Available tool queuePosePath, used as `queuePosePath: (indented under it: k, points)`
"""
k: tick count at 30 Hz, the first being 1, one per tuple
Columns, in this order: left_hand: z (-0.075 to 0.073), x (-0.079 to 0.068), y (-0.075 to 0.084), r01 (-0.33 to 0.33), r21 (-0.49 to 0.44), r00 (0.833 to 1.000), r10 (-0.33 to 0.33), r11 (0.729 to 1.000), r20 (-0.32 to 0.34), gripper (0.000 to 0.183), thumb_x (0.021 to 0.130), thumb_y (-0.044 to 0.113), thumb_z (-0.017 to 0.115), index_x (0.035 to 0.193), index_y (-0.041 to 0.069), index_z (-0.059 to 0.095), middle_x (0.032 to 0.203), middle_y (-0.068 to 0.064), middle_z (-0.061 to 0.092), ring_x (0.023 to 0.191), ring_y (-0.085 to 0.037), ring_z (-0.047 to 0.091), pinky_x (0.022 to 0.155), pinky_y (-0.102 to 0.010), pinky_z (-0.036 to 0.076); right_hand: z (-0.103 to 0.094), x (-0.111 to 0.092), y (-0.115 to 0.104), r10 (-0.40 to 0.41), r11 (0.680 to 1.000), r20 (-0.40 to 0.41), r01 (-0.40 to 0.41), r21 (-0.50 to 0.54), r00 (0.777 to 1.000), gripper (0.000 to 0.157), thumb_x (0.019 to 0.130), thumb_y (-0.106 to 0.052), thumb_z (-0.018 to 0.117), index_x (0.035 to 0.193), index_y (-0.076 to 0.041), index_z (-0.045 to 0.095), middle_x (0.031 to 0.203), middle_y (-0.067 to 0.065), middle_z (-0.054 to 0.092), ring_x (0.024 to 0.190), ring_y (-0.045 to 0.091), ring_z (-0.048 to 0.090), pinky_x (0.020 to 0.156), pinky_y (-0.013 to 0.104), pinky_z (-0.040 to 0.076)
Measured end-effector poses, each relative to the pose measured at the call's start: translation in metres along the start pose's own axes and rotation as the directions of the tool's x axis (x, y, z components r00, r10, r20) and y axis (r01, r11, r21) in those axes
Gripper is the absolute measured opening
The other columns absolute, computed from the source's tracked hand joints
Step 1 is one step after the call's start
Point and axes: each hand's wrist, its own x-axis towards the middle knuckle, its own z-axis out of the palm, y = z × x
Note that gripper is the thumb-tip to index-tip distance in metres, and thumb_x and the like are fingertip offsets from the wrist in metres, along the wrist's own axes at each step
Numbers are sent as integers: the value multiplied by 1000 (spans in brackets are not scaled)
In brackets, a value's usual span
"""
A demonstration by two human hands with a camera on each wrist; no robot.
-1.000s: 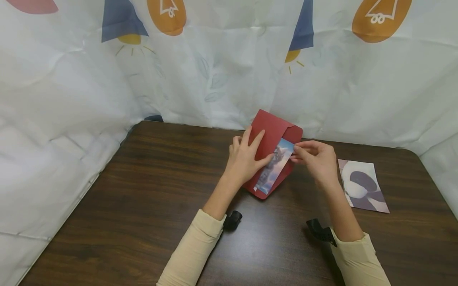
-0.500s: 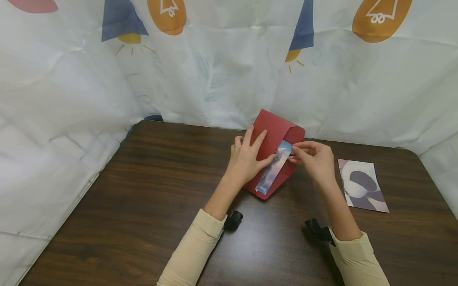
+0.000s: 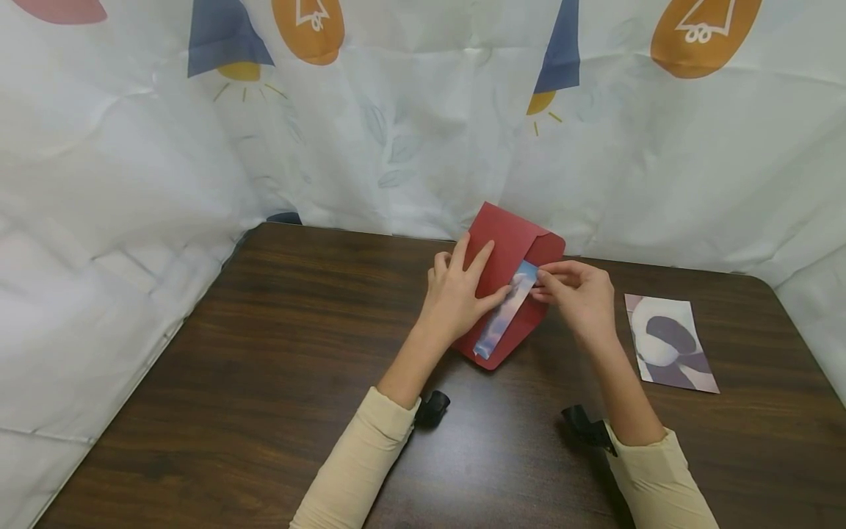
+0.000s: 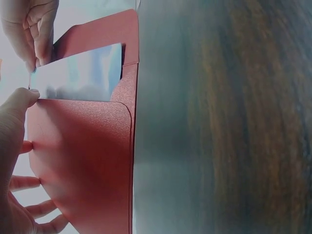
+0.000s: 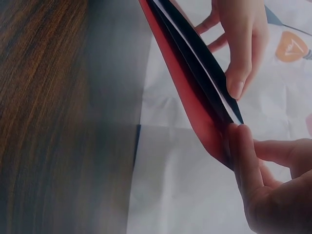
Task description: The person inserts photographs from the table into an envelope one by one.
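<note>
A red envelope (image 3: 499, 229) lies slanted near the table's back edge with its flap open to the right. Across its face my left hand (image 3: 448, 295) spreads straight fingers, the thumb at the pocket's edge. A blue-and-white postcard (image 3: 509, 311) sits partly in the pocket, leaving a narrow strip in sight. My right hand (image 3: 585, 300) pinches its outer edge between thumb and fingers. In the left wrist view the postcard (image 4: 80, 73) runs along the pocket mouth, its lower part hidden inside. From the right wrist, the envelope (image 5: 187, 97) appears edge-on with the pocket gaping.
Another picture card (image 3: 670, 347), with white and purple shapes, lies on the dark wooden table (image 3: 264, 382) right of my right hand. A white patterned curtain (image 3: 436, 132) hangs behind the table and along its left side.
The postcard has slid leftward, deeper into the pocket, so its visible strip is narrower. My right hand has moved slightly left with it; the envelope and left hand have shifted slightly right.
</note>
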Motion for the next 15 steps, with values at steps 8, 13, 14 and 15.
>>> queuePosePath:
  k: [8, 13, 14, 15]
  points:
    - [0, 0, 2, -9, -11, 1000, 9, 1000, 3, 80, 97, 53, 71, 164, 21, 41, 169, -18, 30, 131, -41, 45, 102, -51, 49, 3, 0, 1, -3, 1000, -5, 3, -8, 1000, 30, 101, -6, 71, 121, 16, 68, 92, 6, 75, 69, 2, 75, 73, 23, 61]
    - [0, -1, 2, -17, -16, 1000, 17, 1000, -6, 79, 98, 53, 70, 164, 21, 42, 169, -18, 30, 130, -41, 45, 101, -51, 49, 5, 0, 2, -16, 1000, 3, 16, -3, 1000, 29, 101, -3, 70, 120, 18, 67, 92, 8, 75, 68, 1, 74, 71, 23, 61]
    - [0, -1, 2, -19, -18, 1000, 19, 1000, -6, 79, 98, 53, 70, 164, 21, 42, 169, -18, 30, 130, -41, 45, 101, -51, 49, 5, 0, 3, -16, 1000, 2, 16, -1, 1000, 29, 101, -3, 70, 120, 18, 67, 92, 8, 76, 68, 1, 74, 71, 23, 61]
    - [0, -1, 2, -19, -21, 1000, 19, 1000, -5, 78, 98, 53, 70, 164, 21, 42, 169, -18, 30, 131, -42, 45, 101, -52, 48, 5, 0, 3, -16, 1000, 2, 16, 2, 1000, 29, 101, -3, 69, 120, 18, 67, 92, 9, 76, 68, 1, 74, 71, 23, 61]
